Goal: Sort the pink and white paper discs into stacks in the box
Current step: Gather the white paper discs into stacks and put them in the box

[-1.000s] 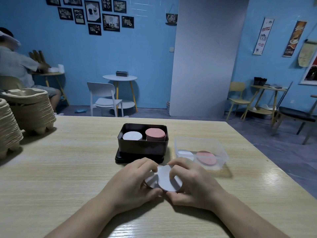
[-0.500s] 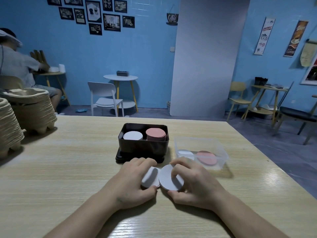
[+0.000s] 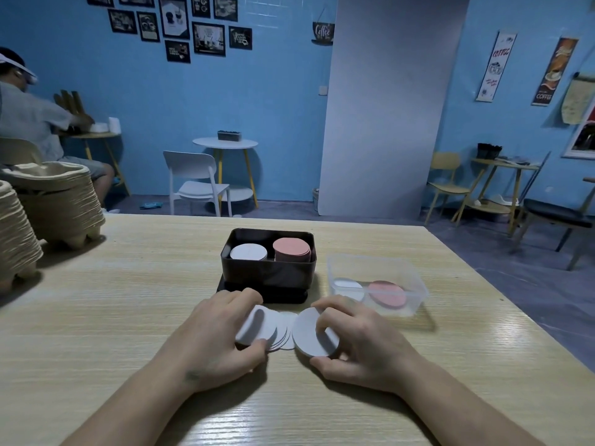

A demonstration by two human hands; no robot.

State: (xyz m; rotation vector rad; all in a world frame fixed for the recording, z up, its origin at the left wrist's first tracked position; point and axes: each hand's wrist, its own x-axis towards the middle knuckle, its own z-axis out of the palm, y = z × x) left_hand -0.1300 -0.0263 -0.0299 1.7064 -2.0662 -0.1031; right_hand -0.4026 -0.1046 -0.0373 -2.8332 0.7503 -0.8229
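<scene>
Two hands are recorded at lower centre, over the wooden table (image 3: 128,300). A fanned bunch of white discs (image 3: 273,329) is gripped by the left hand (image 3: 222,329), thumb below and fingers curled over the top edge. One single white disc (image 3: 309,333) is pinched by the right hand (image 3: 357,339), just touching the fan; part of its face is covered by a finger.

Just beyond, at centre, the black box (image 3: 269,272) is set on a black base. A white stack (image 3: 248,252) is held in its left half and a taller pink stack (image 3: 291,247) in its right; their lower parts are hidden by the front wall.

To its right, loose white and pink discs are seen in a clear tub (image 3: 415,284).

Pulp trays (image 3: 54,201) are stacked at far left.

"Coffee" is read on the hanging sign (image 3: 323,32) at upper centre; "COFFEE" on two banners (image 3: 495,66) at upper right.
</scene>
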